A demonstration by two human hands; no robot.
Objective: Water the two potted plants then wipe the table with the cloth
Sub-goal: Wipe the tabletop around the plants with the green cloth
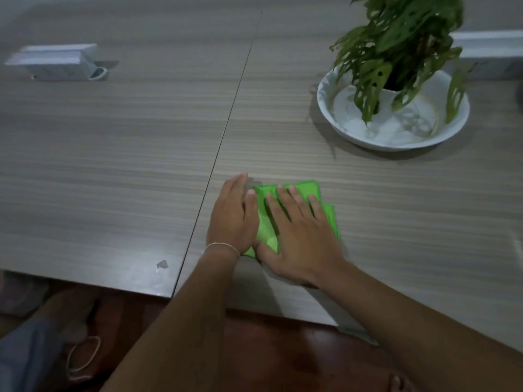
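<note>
Cloth (268,222): green, folded, laid near desk (113,165) front edge | left hand (232,213), right hand (300,236): spread flat, pressed on cloth | Risk: plant dish (393,108), toward far right corner, may be struck if wiped wide

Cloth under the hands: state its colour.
Bright green cloth, seen in the head view, the only view.

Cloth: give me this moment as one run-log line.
stage: wiping | cloth: flat on table | left hand: touching its edge | right hand: pressing it flat | plant: in bowl
</note>
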